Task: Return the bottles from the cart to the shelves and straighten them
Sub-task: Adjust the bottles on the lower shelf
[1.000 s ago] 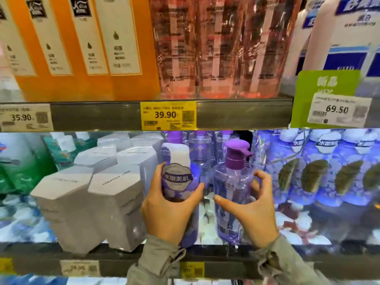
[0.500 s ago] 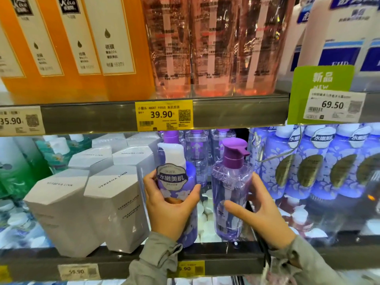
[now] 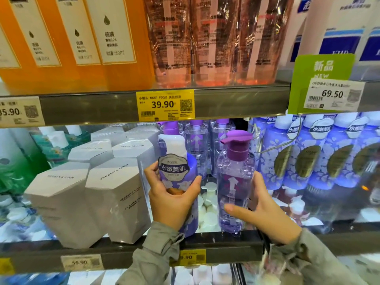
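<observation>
1. Bottles in the hands are two: the left hand (image 3: 172, 199) curls its fingers around an opaque purple bottle (image 3: 177, 171) with a white pump.
2. The right hand (image 3: 266, 215) grips a clear bottle (image 3: 234, 182) with a purple pump, thumb in front and fingers behind.
3. Both stand upright at the front of the lower shelf (image 3: 226, 241).
4. At 12 o'clock behind them are three more clear bottles (image 3: 196, 145).
5. At 9 o'clock, two white boxes (image 3: 119, 199) make the front row, with others behind.
6. Higher at 12 o'clock, three pink bottles (image 3: 213, 44) stand above one yellow price tag (image 3: 165, 104).
</observation>
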Demonstrator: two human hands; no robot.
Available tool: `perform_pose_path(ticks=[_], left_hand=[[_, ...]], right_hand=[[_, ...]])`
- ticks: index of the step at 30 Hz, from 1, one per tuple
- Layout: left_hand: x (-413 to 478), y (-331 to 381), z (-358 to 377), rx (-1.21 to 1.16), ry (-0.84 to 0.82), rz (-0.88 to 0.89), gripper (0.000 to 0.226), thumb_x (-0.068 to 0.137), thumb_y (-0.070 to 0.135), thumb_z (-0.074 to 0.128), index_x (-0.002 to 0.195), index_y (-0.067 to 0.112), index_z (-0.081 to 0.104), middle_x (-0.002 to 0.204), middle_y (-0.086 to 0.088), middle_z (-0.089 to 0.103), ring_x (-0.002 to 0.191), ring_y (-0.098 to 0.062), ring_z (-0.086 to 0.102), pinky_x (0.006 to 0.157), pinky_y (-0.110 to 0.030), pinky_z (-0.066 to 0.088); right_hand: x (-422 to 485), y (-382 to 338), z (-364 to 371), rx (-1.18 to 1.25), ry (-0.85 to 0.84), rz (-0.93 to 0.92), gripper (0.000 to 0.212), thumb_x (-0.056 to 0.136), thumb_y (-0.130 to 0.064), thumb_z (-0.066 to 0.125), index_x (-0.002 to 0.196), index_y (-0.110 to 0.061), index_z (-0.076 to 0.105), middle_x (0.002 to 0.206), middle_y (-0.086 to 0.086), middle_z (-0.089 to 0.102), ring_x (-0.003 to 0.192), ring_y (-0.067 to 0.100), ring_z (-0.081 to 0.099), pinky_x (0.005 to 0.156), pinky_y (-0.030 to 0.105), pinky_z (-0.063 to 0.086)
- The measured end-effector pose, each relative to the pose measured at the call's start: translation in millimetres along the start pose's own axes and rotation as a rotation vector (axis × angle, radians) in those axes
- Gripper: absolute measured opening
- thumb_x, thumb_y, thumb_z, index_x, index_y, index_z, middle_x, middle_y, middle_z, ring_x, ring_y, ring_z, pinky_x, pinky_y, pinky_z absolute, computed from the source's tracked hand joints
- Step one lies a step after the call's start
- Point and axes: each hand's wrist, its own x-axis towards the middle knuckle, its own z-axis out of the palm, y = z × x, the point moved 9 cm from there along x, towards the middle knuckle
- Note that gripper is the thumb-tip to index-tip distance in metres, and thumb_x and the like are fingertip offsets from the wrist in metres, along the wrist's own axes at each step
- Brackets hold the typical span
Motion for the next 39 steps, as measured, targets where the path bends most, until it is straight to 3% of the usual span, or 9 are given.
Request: perform_pose_path(ticks=[4,7,10,15,18,21,25,32,39], left_hand=[[0,-1,-2,-0.051,0.008,-0.026,0.073,0.055,0.031,0.082,0.109,0.011,0.037,0.095,0.024,0.06,0.069,0.009,0.063,0.062,-0.005,0.048],[0,-2,-2,-0.036,0.024,-0.029,0.073,0.057,0.015,0.088,0.109,0.01,0.037,0.098,0.017,0.059,0.074,0.009,0.063,0.063,-0.005,0.048],[0,-1,-2,-0.022,0.021,-0.015,0.072,0.057,0.007,0.088,0.109,0.011,0.037,0.099,0.011,0.058,0.077,0.009,0.063,0.064,-0.005,0.048],[1,0,-4,-0.024,0.037,-0.03,0.072,0.057,0.02,0.089,0.108,0.014,0.038,0.099,0.009,0.061,0.079,0.005,0.065,0.066,-0.007,0.049],[1,-2,-3,-0.04,0.029,-0.031,0.073,0.055,0.03,0.083,0.11,0.012,0.037,0.102,0.01,0.061,0.087,0.003,0.065,0.07,-0.008,0.05],[1,-3,-4,-0.049,0.031,-0.042,0.073,0.055,0.037,0.08,0.11,0.013,0.038,0.101,0.01,0.062,0.085,0.0,0.066,0.071,-0.01,0.05],[1,-4,-5,-0.027,0.038,-0.024,0.074,0.055,0.025,0.086,0.109,0.011,0.038,0.1,0.01,0.061,0.085,0.003,0.064,0.07,-0.007,0.048],[0,-4,-4,-0.026,0.024,-0.034,0.07,0.055,0.036,0.087,0.104,0.029,0.037,0.097,0.0,0.063,0.063,-0.006,0.061,0.06,-0.009,0.047],[-1,-5,-3,-0.016,0.035,0.004,0.067,0.054,0.017,0.083,0.103,0.026,0.039,0.095,0.018,0.064,0.082,0.007,0.064,0.068,-0.006,0.048]], right_hand=[[-6,11,-15,-0.049,-0.029,0.0,0.074,0.072,-0.023,0.082,0.133,-0.022,0.039,0.13,-0.009,0.058,0.123,0.014,0.054,0.098,0.031,0.047],[-5,6,-17,-0.191,0.109,-0.045,0.069,0.062,-0.046,0.085,0.119,-0.037,0.049,0.114,-0.01,0.063,0.109,0.01,0.06,0.086,0.022,0.049],[-8,8,-15,-0.243,0.171,-0.053,0.072,0.05,-0.068,0.08,0.111,-0.047,0.048,0.112,-0.009,0.06,0.107,0.008,0.059,0.091,0.028,0.049],[-14,11,-2,-0.24,0.189,-0.038,0.088,0.052,-0.061,0.083,0.125,-0.033,0.041,0.122,-0.013,0.054,0.117,0.003,0.053,0.099,0.024,0.045],[-16,3,-4,-0.297,0.348,-0.086,0.08,0.057,-0.045,0.084,0.122,-0.028,0.04,0.118,-0.012,0.054,0.109,0.001,0.055,0.09,0.012,0.044],[-10,1,-7,-0.189,0.278,-0.067,0.074,0.062,-0.029,0.083,0.119,-0.035,0.035,0.116,-0.014,0.061,0.107,-0.002,0.059,0.091,0.011,0.046],[-7,6,-3,-0.104,0.087,0.001,0.076,0.071,-0.029,0.079,0.131,-0.028,0.033,0.131,-0.009,0.054,0.121,0.0,0.052,0.098,0.013,0.042],[-6,4,-3,-0.208,0.171,-0.037,0.071,0.071,-0.027,0.073,0.133,-0.026,0.039,0.121,-0.013,0.062,0.111,0.0,0.059,0.089,0.018,0.05],[37,18,1,-0.212,0.138,0.011,0.053,0.078,-0.018,0.07,0.116,-0.028,0.035,0.124,-0.011,0.055,0.111,-0.011,0.054,0.087,0.017,0.051]])
